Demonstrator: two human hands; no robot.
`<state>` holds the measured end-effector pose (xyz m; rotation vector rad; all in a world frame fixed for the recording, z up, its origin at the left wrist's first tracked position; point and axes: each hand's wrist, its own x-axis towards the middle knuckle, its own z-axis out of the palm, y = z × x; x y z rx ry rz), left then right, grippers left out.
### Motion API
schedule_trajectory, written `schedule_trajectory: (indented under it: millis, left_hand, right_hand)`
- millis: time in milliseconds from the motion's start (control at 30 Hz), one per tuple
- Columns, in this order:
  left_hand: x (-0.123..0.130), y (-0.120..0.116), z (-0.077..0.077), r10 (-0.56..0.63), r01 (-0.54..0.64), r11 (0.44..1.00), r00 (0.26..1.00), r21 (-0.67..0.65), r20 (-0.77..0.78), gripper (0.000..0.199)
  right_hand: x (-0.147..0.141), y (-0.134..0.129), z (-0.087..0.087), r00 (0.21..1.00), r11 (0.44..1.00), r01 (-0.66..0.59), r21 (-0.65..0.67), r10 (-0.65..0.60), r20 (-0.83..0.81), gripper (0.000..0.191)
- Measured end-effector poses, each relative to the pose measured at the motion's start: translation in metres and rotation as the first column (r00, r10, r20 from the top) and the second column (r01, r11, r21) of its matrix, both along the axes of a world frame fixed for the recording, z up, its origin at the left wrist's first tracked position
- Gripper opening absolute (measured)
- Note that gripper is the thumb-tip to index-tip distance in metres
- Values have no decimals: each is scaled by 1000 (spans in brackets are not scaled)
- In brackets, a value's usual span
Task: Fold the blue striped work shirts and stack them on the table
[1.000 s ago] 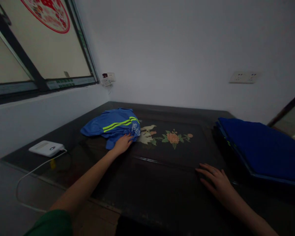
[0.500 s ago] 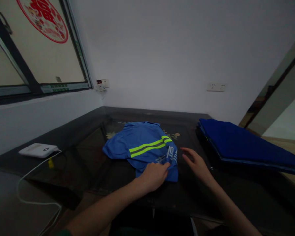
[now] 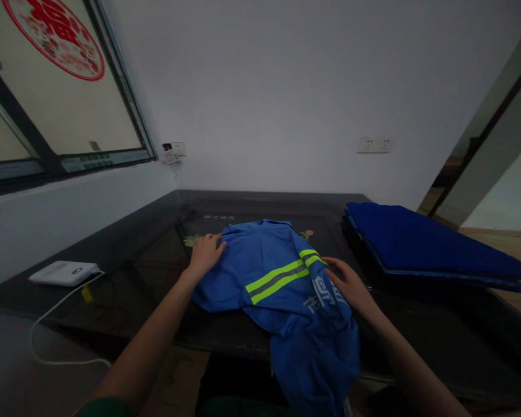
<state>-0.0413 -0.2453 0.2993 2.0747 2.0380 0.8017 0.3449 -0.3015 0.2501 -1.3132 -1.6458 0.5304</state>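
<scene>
My left hand: here it is, spread lightly, fingertips on the upper left edge of the blue shirt (image 3: 269, 255); that's my left hand (image 3: 206, 253).
My right hand: and my right hand (image 3: 347, 284) is loosely curved, thumb apart from the fingers, at the shirt's right edge beside the stripes; whether any cloth is pinched, I can't tell.
Shirt: right between my two hands, flat across its upper part, bunching lower down and hanging over the near edge of the dark table (image 3: 417, 330).
Stripes: two bright yellow-green bands with grey between, slanting across the cloth, with a shorter set by my right fingers.
Print: pale characters under the stripes, bent by creases, too distorted to read surely.
Tabletop: smooth and shiny, small pale characters beyond the shirt, bits of flower pattern peeking out.
Off to my right: a folded blue cloth (image 3: 421, 240), deep blue, layered, broad and flat.
Off to my left: a smooth white box (image 3: 65, 273), rounded corners, white cord (image 3: 54, 313) running from it.
Window: a round red sticker (image 3: 56, 35), one big red character cut off above.
</scene>
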Motion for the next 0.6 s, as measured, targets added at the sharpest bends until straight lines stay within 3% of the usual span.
schedule_trajectory:
  millis: [33, 100, 200, 367, 500, 600]
  left_hand:
    - [-16, 9, -6, 50, -54, 994, 998, -95, -46, 46]
    - [-33, 17, -16, 24, -42, 965, 997, -258, -72, 50]
    - [-27, 10, -19, -80, 65, 958, 996, -278, -43, 38]
    - [39, -26, 11, 27, -19, 999, 966, 32, -255, 30]
    - [104, -55, 34, -171, 203, 978, 913, 51, -372, 29]
    - [156, -73, 28, -365, 419, 905, 849, 66, -382, 28]
  right_hand:
    - [-1, -1, 2, 1000, 999, 13, 36, -14, 11, 38]
    - [-4, -6, 10, 999, 996, 30, 87, -32, 22, 35]
    - [-10, -17, 28, 999, 986, 39, 163, -44, 28, 30]
    - [-34, -34, 70, 995, 968, -67, 240, 47, 88, 22]
    - [-58, -21, 91, 979, 971, -180, 159, 160, 126, 22]
    - [-61, 4, 90, 979, 984, -170, 52, 162, 125, 28]
